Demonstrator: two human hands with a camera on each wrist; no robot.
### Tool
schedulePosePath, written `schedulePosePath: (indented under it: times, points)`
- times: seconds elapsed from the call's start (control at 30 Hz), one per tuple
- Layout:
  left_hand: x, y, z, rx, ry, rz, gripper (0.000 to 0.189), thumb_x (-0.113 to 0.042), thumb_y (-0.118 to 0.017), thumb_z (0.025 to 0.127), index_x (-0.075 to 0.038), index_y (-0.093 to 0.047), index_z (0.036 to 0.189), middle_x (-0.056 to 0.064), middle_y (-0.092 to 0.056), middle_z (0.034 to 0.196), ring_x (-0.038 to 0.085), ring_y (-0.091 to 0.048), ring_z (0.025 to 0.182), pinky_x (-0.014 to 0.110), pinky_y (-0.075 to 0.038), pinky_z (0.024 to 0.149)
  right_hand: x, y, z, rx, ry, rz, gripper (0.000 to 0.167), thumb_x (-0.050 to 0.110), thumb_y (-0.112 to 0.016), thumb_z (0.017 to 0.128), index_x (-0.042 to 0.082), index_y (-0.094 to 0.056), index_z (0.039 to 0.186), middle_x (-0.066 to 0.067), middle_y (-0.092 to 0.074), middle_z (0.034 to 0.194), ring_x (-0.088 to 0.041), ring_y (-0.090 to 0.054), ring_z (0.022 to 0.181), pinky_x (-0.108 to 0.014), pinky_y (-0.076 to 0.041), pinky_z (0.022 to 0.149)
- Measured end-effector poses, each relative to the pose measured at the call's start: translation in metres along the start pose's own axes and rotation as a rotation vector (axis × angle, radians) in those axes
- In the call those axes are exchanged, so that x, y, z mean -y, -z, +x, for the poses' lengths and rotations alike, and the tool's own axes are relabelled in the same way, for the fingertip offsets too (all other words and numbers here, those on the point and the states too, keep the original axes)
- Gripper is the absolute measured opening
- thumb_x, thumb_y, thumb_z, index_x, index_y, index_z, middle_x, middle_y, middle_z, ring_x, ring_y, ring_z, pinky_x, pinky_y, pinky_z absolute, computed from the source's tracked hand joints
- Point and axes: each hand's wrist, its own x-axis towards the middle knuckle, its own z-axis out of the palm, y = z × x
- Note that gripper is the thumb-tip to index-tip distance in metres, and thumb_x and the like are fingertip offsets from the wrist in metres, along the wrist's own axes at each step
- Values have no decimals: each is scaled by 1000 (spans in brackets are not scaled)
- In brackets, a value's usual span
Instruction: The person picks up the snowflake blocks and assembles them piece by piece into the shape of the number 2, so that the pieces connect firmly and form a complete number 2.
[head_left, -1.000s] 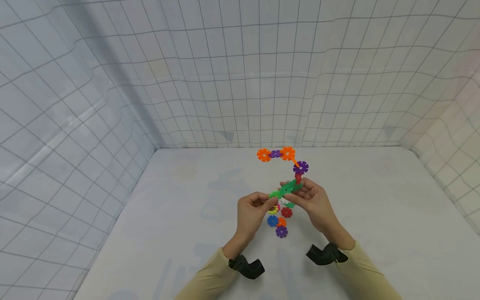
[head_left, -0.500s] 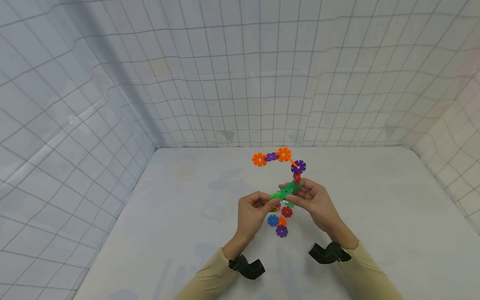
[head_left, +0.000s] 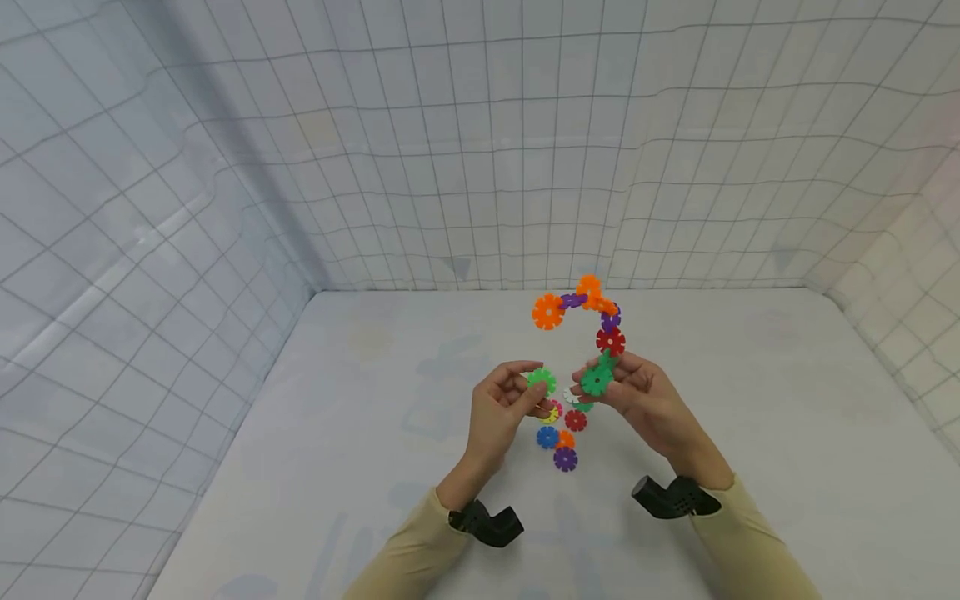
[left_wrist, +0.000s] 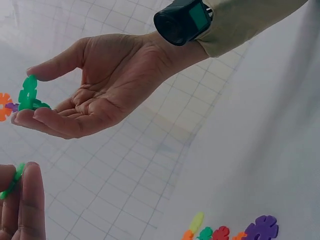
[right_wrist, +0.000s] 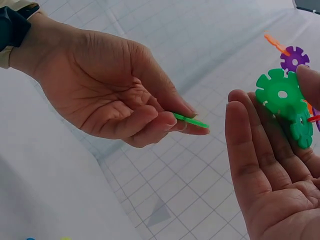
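Observation:
My left hand (head_left: pixel 491 417) pinches a light green slotted snowflake disc (head_left: pixel 542 381) between thumb and fingers; the right wrist view shows this disc (right_wrist: pixel 192 120) edge-on. To its right, my right hand (head_left: pixel 652 404) holds a chain of interlocked discs by a darker green disc (head_left: pixel 597 381) at its near end. From there the chain climbs through a red disc (head_left: pixel 611 342) and a purple one, then curves left to an orange disc (head_left: pixel 548 312). A gap separates the light green disc from the chain. Both hands are raised over the table.
Below the hands, several loose discs lie on the white table (head_left: pixel 360 467), among them a red one (head_left: pixel 576 420), a blue one (head_left: pixel 548 437) and a purple one (head_left: pixel 566 459). Grid-patterned curtains (head_left: pixel 555 167) enclose the table at the back and sides.
The light green disc and the chain's green disc, together earlier, are now apart. My left hand has moved slightly up and left, my right hand slightly right, and the chain has turned.

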Motion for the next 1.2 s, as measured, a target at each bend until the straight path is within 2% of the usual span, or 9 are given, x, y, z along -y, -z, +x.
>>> schedulePosePath:
  times: [0.1, 0.27, 0.37, 0.43, 0.57, 0.7, 0.9, 1.07, 1.2]
  points:
    - [-1, 0, 1, 29, -7, -9, 30, -1, -61, 91, 7, -54, 120, 14, -55, 78, 16, -67, 65, 32, -57, 62, 1, -1, 0, 33, 3, 21, 24, 0, -46, 97, 2, -57, 118, -9, -64, 111, -27, -61, 106, -41, -46, 95]
    - [-4, -1, 0, 58, -12, 7, 21, -1, -53, 96, 13, -57, 110, 21, -57, 89, 15, -65, 67, 29, -56, 67, 0, -1, 1, 36, 11, -21, 24, -2, -47, 96, -3, -52, 120, -12, -64, 112, -26, -63, 101, -35, -50, 87]
    - [-9, -5, -2, 58, -62, 71, 15, 7, -51, 94, 16, -60, 103, 24, -58, 93, 16, -63, 71, 26, -55, 69, -3, -1, 1, 2, -1, -98, 21, -6, -50, 94, -4, -51, 115, -14, -65, 111, -23, -64, 91, -30, -53, 77]
    - [-15, -9, -3, 68, -136, 158, 15, 12, -56, 88, 15, -61, 102, 24, -56, 95, 18, -63, 74, 27, -56, 68, -6, -2, 1, -25, -18, -136, 18, -7, -52, 93, -3, -52, 110, -14, -67, 109, -21, -64, 85, -28, -53, 73]
    - [-23, -18, -6, 84, -353, 401, 30, 12, -74, 74, 11, -63, 102, 22, -55, 95, 24, -63, 76, 32, -57, 63, -13, -4, 2, -88, -60, -173, 14, -5, -59, 90, 1, -55, 103, -10, -69, 100, -18, -65, 78, -30, -54, 72]
    - [-11, -17, -6, 52, -547, 552, 29, 11, -79, 69, 6, -67, 94, 15, -58, 92, 21, -62, 72, 29, -55, 57, -18, -8, 3, -129, -121, -187, 8, 0, -64, 89, 2, -59, 94, -10, -69, 87, -19, -65, 73, -37, -54, 75]
    - [10, -6, -5, 8, -708, 669, 24, 11, -81, 66, 1, -71, 85, 8, -60, 84, 16, -61, 68, 17, -52, 62, -21, -13, 5, -177, -131, -219, 10, 3, -61, 92, 8, -68, 87, -7, -68, 84, -21, -64, 73, -40, -52, 80]
    - [8, -4, -4, 42, -827, 820, 21, 7, -82, 67, 1, -70, 84, 7, -59, 81, 16, -66, 73, 16, -52, 67, -23, -16, 5, -218, -80, -242, 14, 1, -60, 92, 9, -70, 85, -1, -68, 81, -15, -63, 74, -35, -53, 78]
    - [4, -5, -5, 52, -883, 956, 17, 3, -81, 71, 1, -70, 83, 8, -58, 79, 16, -65, 69, 13, -51, 67, -26, -20, 6, -264, -36, -253, 10, -1, -61, 91, 1, -67, 83, -2, -68, 79, -14, -65, 71, -33, -54, 75]
